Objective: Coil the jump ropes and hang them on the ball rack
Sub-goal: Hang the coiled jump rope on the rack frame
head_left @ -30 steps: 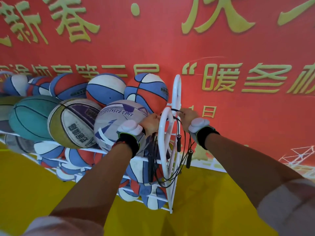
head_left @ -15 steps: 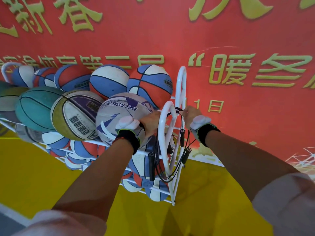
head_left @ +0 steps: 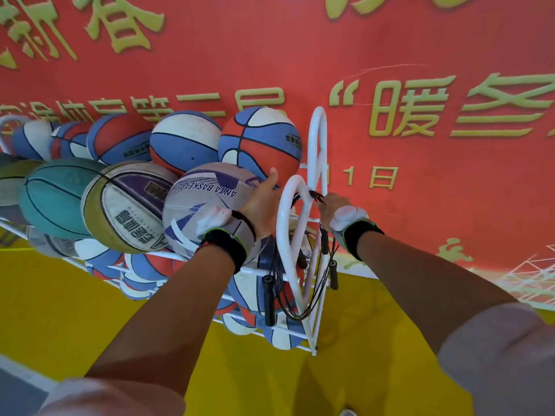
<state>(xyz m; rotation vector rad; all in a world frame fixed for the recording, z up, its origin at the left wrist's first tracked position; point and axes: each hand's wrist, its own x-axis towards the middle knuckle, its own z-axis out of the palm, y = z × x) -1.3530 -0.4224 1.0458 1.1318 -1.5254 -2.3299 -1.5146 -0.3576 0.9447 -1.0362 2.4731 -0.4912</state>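
Jump ropes [head_left: 268, 298] draped over ball rack [head_left: 283, 235]; right hand [head_left: 333, 205] pinches them.

Bright, even light washes the red banner [head_left: 420, 40] and ball rack [head_left: 319, 110]; wide-angle distortion bows the lettering [head_left: 405, 106], and sleeves [head_left: 495, 355] blur at the bottom corners.

Just left of the ball rack [head_left: 319, 111], the fingers of the left hand [head_left: 259, 207] go behind a white and purple ball [head_left: 204, 205], so their shape cannot be told. Just right of the rack, the right hand [head_left: 332, 205] covers its own fingers where the jump ropes [head_left: 268, 298] hang, so a grip cannot be told. Low balls [head_left: 141, 265] in the rack hide partly behind the left arm. The rack's far left end is cut off, and so are the gold words on the banner [head_left: 390, 40] behind it. Both sleeves [head_left: 495, 355] are blurry
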